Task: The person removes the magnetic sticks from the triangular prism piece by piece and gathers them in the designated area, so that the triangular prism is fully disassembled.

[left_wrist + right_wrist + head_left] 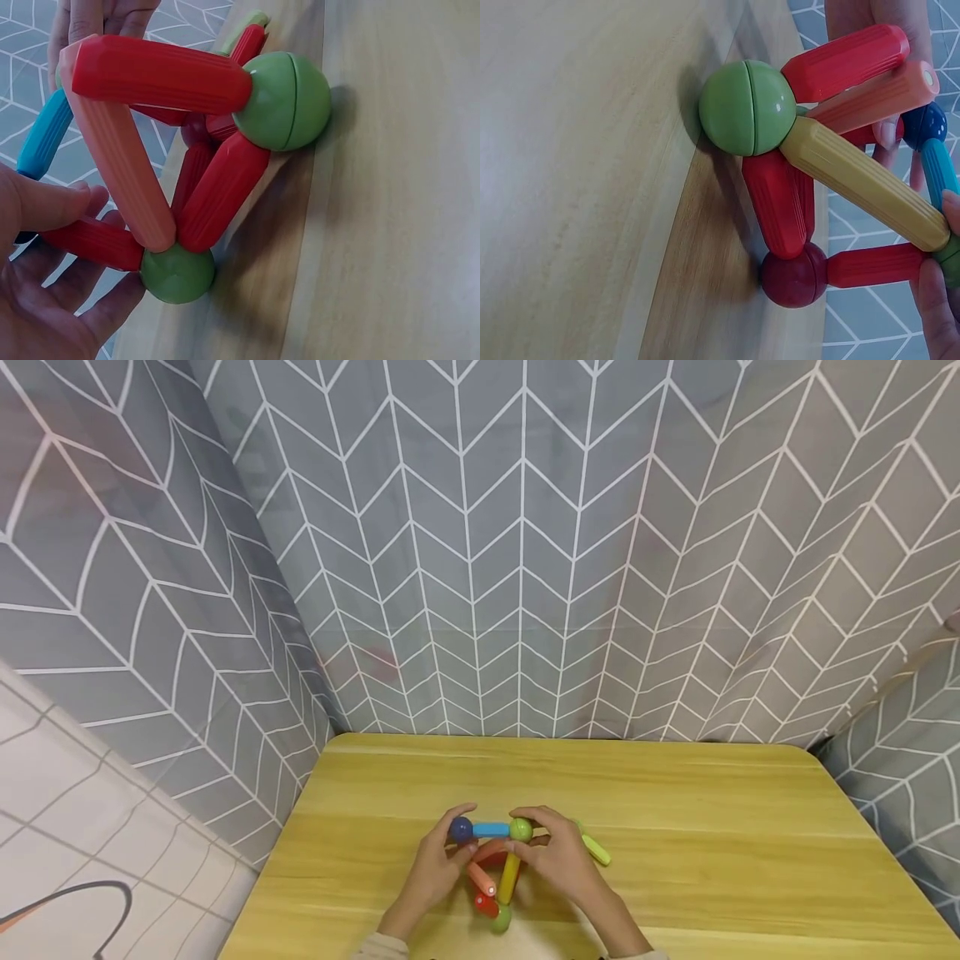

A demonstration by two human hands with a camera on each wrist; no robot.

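Note:
A frame of toy rods and balls stands on the table between both hands. My left hand point(431, 872) holds its dark blue ball point(461, 830) between thumb and fingers. From there a light blue rod point(491, 830) runs to a green ball point(521, 830), pinched by my right hand point(562, 860). A yellow rod point(866, 184) joins that ball to a lower green ball point(748, 109) on the table. A salmon rod point(120, 165) and a red rod point(165, 75) slant up, with one end of each unattached to a ball. A maroon ball point(799, 276) sits at another bottom corner.
A lime green rod point(596, 849) lies on the wooden table point(712, 827) just beyond my right hand. Grey patterned curtain point(525, 568) hangs along the table's back edge and at both sides.

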